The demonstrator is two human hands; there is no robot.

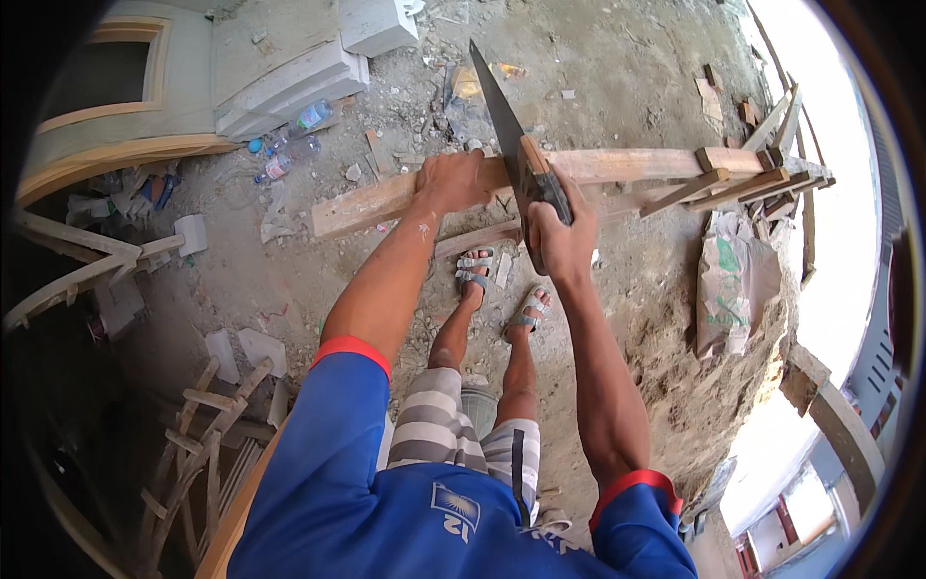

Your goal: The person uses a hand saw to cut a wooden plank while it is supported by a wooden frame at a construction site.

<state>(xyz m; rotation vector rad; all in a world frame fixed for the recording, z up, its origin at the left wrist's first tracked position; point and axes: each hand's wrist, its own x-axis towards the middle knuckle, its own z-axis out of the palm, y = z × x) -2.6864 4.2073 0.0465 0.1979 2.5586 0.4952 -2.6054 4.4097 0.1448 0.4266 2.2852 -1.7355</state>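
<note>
A long wooden plank [627, 166] stretches across in front of me, its left end sticking out past my left hand [453, 180]. That hand is closed over the plank and bears on it from above. My right hand [562, 232] is wrapped around the handle of a handsaw [500, 104]. The saw's grey blade points away from me and crosses the plank just right of my left hand. Whether its teeth are in the wood cannot be made out. A second, lower piece of wood [479, 237] lies beneath the plank, near my sandalled feet.
Several short boards [738, 189] stick out by the plank's right end. A white sack [735, 285] rests on the dirt at right. Plastic bottles [278, 166] and pale blocks [289, 92] lie far left. A wooden ladder [207, 439] is at lower left.
</note>
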